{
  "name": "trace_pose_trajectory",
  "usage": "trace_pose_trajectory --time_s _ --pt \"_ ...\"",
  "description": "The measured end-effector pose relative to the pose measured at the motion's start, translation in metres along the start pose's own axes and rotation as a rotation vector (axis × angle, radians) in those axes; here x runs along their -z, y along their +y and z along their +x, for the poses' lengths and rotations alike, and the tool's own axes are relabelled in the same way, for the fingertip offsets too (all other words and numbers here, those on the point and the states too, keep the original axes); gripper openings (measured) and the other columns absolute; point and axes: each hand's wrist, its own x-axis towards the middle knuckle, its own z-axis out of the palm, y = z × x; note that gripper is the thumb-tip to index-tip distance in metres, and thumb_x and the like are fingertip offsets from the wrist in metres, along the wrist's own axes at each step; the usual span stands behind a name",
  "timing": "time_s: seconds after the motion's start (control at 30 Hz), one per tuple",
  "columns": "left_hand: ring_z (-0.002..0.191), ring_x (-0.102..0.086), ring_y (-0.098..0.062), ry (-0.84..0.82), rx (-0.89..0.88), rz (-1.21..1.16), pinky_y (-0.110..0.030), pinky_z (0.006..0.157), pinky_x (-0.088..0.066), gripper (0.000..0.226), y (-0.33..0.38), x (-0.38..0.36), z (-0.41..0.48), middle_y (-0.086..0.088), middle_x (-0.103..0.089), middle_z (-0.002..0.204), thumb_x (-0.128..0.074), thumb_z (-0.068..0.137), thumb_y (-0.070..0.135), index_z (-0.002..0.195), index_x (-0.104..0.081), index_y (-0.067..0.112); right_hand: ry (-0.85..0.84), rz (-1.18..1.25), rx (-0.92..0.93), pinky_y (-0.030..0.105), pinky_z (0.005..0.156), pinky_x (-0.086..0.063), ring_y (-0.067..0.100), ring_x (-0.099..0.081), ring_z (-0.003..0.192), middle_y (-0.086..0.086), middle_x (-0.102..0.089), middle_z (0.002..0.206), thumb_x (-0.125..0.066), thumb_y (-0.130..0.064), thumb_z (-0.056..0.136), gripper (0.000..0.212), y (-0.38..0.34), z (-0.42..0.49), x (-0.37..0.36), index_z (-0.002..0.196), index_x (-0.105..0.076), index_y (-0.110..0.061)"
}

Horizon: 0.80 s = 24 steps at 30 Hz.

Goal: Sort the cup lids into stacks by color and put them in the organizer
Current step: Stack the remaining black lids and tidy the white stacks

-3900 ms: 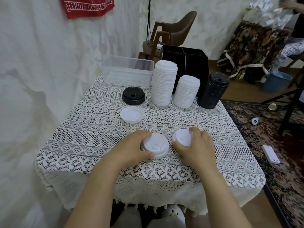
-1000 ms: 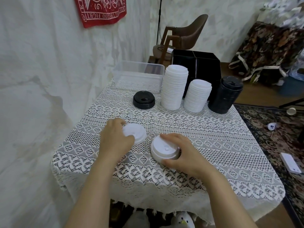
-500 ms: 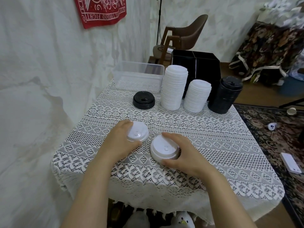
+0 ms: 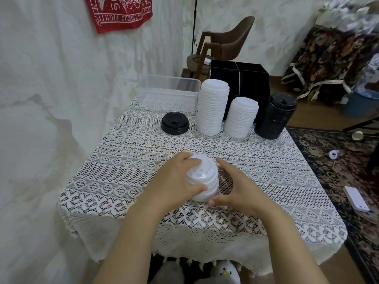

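A short stack of white lids (image 4: 203,179) stands near the table's front middle. My left hand (image 4: 176,181) grips its top lid from the left, fingers and thumb curled round the rim. My right hand (image 4: 238,189) cups the stack's right side, thumb at the base. At the back stand a tall white lid stack (image 4: 212,107), a shorter white stack (image 4: 241,117), a tall black lid stack (image 4: 274,115) and a low black lid stack (image 4: 175,123). The black organizer (image 4: 240,78) stands behind them.
A clear plastic bin (image 4: 168,93) sits at the back left of the lace-covered table (image 4: 287,181). A wall runs along the left. A chair (image 4: 223,44) stands behind the table. A phone (image 4: 355,198) lies on the patterned rug to the right.
My left hand carried the single white lid rightwards and set it on top of the small white stack. My right hand stayed at that stack's side.
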Motion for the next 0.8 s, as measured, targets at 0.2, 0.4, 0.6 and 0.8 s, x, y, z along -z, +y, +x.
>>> trace_pose_trajectory --time_s 0.2,0.4,0.6,0.8 --pt "0.135 -0.031 -0.009 -0.055 0.011 0.021 -0.021 0.103 -0.02 0.072 0.0 -0.008 0.0 0.013 -0.03 0.151 -0.076 0.079 0.038 0.142 -0.044 0.029 -0.029 0.001 0.015 0.032 0.113 -0.02 0.008 -0.023 0.141 -0.012 -0.027 0.156 -0.091 -0.029 0.06 0.117 -0.004 -0.004 0.002 0.151 -0.017 -0.042" --pt "0.125 -0.036 -0.005 -0.057 -0.012 0.036 -0.018 0.096 -0.021 0.071 0.002 -0.011 -0.002 0.013 -0.037 0.144 -0.076 0.078 0.036 0.142 -0.044 0.028 -0.05 0.007 0.074 0.027 0.112 -0.018 -0.005 -0.024 0.128 -0.022 -0.031 0.151 -0.084 -0.025 0.071 0.094 -0.009 -0.005 0.003 0.146 -0.03 -0.043" --pt "0.114 -0.039 -0.002 -0.085 -0.017 0.03 -0.021 0.098 -0.026 0.074 0.003 -0.012 -0.004 0.013 -0.041 0.141 -0.08 0.072 0.038 0.138 -0.049 0.027 -0.098 -0.036 0.113 0.036 0.12 -0.016 0.003 -0.021 0.143 -0.023 -0.022 0.155 -0.067 -0.022 0.09 0.063 -0.005 -0.004 0.001 0.145 -0.039 -0.032" --pt "0.133 -0.033 -0.006 -0.109 0.007 0.018 -0.024 0.108 -0.018 0.074 -0.002 -0.01 -0.005 0.014 -0.033 0.151 -0.08 0.074 0.026 0.14 -0.047 0.028 -0.056 -0.071 0.093 0.037 0.119 -0.017 0.007 -0.024 0.143 -0.023 -0.026 0.154 -0.069 -0.018 0.088 0.062 -0.005 -0.002 -0.005 0.143 -0.042 -0.03"
